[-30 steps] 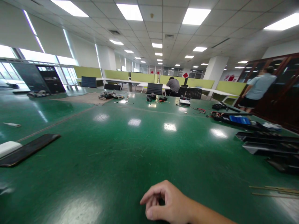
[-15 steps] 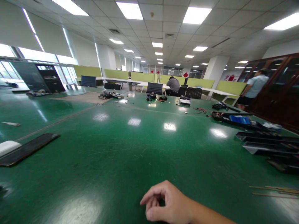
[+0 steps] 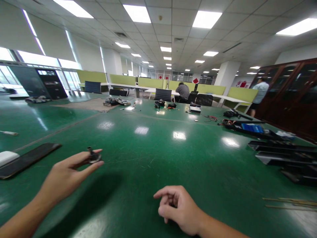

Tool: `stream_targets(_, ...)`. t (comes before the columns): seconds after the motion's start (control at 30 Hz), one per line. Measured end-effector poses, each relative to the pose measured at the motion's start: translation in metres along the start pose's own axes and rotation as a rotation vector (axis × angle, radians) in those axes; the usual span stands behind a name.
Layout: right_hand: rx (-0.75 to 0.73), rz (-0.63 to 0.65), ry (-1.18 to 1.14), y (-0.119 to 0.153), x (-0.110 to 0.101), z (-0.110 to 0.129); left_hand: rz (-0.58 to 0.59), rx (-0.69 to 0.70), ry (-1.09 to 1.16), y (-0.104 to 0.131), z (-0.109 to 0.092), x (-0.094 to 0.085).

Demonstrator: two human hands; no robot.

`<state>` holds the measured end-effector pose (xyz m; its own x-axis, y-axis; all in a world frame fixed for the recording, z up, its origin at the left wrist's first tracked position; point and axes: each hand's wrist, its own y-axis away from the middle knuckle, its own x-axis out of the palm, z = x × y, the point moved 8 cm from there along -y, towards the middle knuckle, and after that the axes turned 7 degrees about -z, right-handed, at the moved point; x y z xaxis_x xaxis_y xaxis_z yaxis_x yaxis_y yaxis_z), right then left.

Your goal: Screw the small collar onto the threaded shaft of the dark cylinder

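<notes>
My left hand (image 3: 71,170) is raised over the left part of the green table (image 3: 138,175), thumb and fingers pinching a small dark metallic part (image 3: 94,156). A short stub sticks up from that part, and its exact kind is too small to tell. Low in the middle, my right hand (image 3: 179,206) hovers near the tabletop with nothing in it, its fingers loosely curled and the index finger pointing left, a gap showing between thumb and fingers.
A long dark flat slab (image 3: 29,159) and a white object (image 3: 8,158) lie at the left. Black brackets (image 3: 282,157), a blue item (image 3: 252,128) and thin rods (image 3: 289,202) are at the right. Small electronics (image 3: 159,103) sit far back. Two people are beyond.
My left hand has come into view from the left, holding the small dark part. My right hand has shifted slightly to the right and up. The person by the cabinets has moved left.
</notes>
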<state>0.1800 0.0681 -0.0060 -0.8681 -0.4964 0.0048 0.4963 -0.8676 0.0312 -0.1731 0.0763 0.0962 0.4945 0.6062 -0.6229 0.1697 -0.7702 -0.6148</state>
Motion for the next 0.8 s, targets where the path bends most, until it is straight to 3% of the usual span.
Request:
stream_targets(0.1,-0.062,-0.175,-0.014,-0.004,-0.020,0.010,0.255,0.250,0.098,0.008,-0.063,0.060)
stream_targets(0.17,-0.102,-0.257,-0.010,-0.005,-0.029,0.016,0.400,0.334,0.204,0.021,-0.108,0.091)
stream_targets(0.23,-0.153,-0.295,0.028,-0.004,-0.032,0.020,0.484,0.339,0.271,0.034,-0.142,0.113)
stream_targets(0.3,-0.198,-0.276,0.124,-0.002,-0.028,0.021,0.528,0.289,0.323,0.046,-0.160,0.126)
stream_targets(0.4,-0.246,-0.240,0.311,0.004,-0.020,0.023,0.562,0.224,0.396,0.059,-0.166,0.133)
stream_targets(0.53,-0.306,-0.198,0.493,0.008,-0.012,0.028,0.553,0.229,0.468,0.066,-0.154,0.129)
stream_targets(0.8,-0.293,-0.140,0.534,0.001,-0.008,0.033,0.647,0.324,0.516,0.076,-0.143,0.144)
